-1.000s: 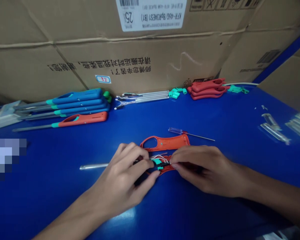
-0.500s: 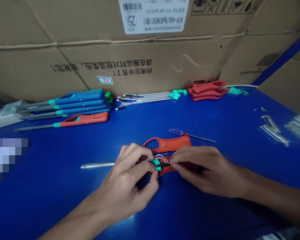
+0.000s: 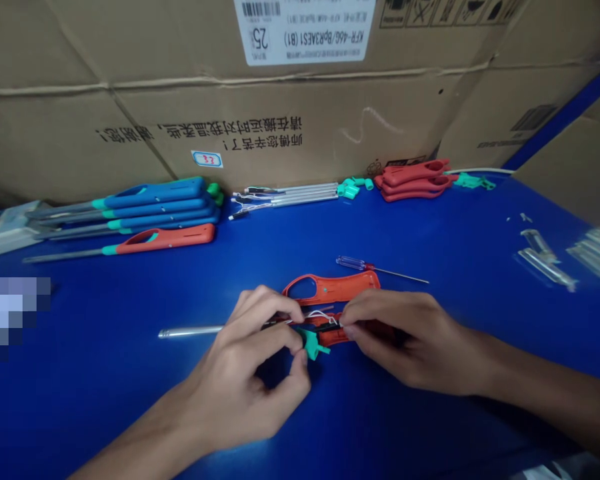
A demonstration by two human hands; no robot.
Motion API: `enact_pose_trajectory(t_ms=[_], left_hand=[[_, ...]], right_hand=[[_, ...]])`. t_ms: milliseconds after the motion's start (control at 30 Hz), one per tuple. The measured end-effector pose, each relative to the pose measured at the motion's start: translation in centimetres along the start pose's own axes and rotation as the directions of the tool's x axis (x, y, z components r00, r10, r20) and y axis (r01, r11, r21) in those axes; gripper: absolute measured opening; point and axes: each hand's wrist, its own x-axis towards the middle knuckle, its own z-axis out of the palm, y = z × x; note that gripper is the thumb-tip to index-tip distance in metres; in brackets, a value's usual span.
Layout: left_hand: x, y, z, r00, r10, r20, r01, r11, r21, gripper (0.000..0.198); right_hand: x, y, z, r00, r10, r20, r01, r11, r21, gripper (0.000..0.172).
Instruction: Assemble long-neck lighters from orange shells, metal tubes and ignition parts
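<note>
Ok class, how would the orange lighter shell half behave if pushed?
The orange lighter shell half looks thin, so probably light for its size. It seems stiff, though perhaps weak beside its oval opening. Long and flattish, it likely slides, not rolls, on the blue table.

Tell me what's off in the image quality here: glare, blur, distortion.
In the head view, a pale glare lies on the blue bench below the left hand; the clear plastic pieces at the right edge are blurred; a pixelated patch hides part of the left side; wide-angle distortion seems to bow the cardboard box.
</note>
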Motion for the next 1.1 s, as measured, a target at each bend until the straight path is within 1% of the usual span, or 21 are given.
enact_pose_trajectory(t_ms=[133,333,433,567,833,967,1100], left_hand=[[0.11,-0.06,0.03,1.000,0.021,-0.005,-0.021,1.000,0.012,0.013],[0.28,-0.21,-0.18,0.994,0.104,0.009,-0.105,0.988,0.115,0.014],[0.24,-0.33,-0.18,0.993,0.116,0.016,-0.117,0.986,0.118,0.014],[0.31,-0.41,-0.11,0.991,0.131,0.022,-0.132,0.984,0.117,0.014],[0.53,-0.45,-0.02,0.987,0.151,0.056,-0.157,0.980,0.124,0.016],[0.34,-0.56,-0.07,0.990,0.123,0.074,-0.132,0.983,0.131,0.017],[0.11,-0.69,-0.16,0.990,0.109,0.085,-0.121,0.981,0.151,0.023]], right_hand=[[-0.08,0.00,-0.13,0.999,0.042,0.022,-0.042,0.999,0.009,0.012],[0.25,-0.20,-0.10,0.999,0.045,0.030,-0.046,0.998,0.039,0.012],[0.34,-0.18,-0.05,0.998,0.044,0.033,-0.046,0.998,0.052,0.013],[0.25,-0.05,-0.02,0.997,0.060,0.053,-0.062,0.998,0.024,0.014],[0.25,0.02,-0.11,0.996,0.037,0.084,-0.040,0.998,0.039,0.014],[0.28,-0.02,-0.13,0.994,0.049,0.096,-0.052,0.998,0.028,0.015],[0.23,0.08,0.08,0.997,0.031,0.075,-0.032,0.999,0.021,0.018]])
